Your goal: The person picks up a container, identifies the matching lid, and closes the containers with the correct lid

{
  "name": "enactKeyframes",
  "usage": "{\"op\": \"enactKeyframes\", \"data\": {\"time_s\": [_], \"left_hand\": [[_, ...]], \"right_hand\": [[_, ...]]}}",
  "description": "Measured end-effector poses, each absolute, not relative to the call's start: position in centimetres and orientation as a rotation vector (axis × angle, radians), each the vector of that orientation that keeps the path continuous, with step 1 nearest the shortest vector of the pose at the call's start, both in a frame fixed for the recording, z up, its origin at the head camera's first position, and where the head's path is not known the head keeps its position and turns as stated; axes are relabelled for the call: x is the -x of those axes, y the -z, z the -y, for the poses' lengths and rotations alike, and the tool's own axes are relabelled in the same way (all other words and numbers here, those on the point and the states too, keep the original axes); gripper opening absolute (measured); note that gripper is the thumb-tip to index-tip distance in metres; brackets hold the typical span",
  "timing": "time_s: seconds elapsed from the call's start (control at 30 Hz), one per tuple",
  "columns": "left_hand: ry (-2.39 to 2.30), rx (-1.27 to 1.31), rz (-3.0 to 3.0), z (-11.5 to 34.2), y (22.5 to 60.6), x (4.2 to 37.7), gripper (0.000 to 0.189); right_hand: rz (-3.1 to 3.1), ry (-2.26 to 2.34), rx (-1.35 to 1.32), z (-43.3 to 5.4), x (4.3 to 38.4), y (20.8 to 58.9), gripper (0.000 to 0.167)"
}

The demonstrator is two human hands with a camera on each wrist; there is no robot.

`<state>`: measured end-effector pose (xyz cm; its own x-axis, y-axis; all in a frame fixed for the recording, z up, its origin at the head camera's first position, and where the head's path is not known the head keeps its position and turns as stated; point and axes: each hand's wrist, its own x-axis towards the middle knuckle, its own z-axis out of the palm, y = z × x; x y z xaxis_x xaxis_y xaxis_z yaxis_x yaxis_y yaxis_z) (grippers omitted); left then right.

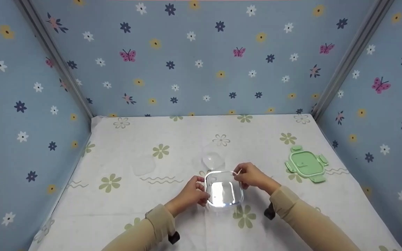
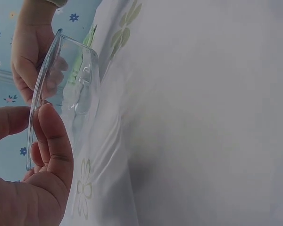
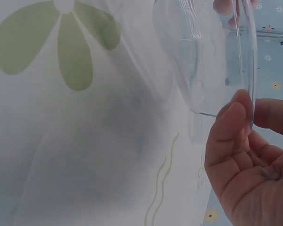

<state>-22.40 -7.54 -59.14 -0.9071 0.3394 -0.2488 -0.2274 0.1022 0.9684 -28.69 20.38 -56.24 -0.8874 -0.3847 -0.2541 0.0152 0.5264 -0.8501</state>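
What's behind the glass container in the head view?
Beyond the square glass container, a clear rounded item rests on the flower-printed tablecloth. Glare on the container hides part of the tablecloth behind it.

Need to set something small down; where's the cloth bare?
Bare cloth runs along the back wall, between the green lid and right hand, and between left sleeve and left edge. Crowded: the middle, where that hand and the left hand grip the clear container, a rounded clear piece just beyond.
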Motion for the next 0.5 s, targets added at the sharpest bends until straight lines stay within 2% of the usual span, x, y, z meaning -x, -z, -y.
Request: {"op": "enactKeyframes", "data": {"time_s": [0.5], "left_hand": [[-1.818,-0.102,-1.982,8.4,59.8,22.1,0.071]], "right_hand": [[-2.325,1.35,0.293,-19.5,28.3,57.4,0.016]]}}
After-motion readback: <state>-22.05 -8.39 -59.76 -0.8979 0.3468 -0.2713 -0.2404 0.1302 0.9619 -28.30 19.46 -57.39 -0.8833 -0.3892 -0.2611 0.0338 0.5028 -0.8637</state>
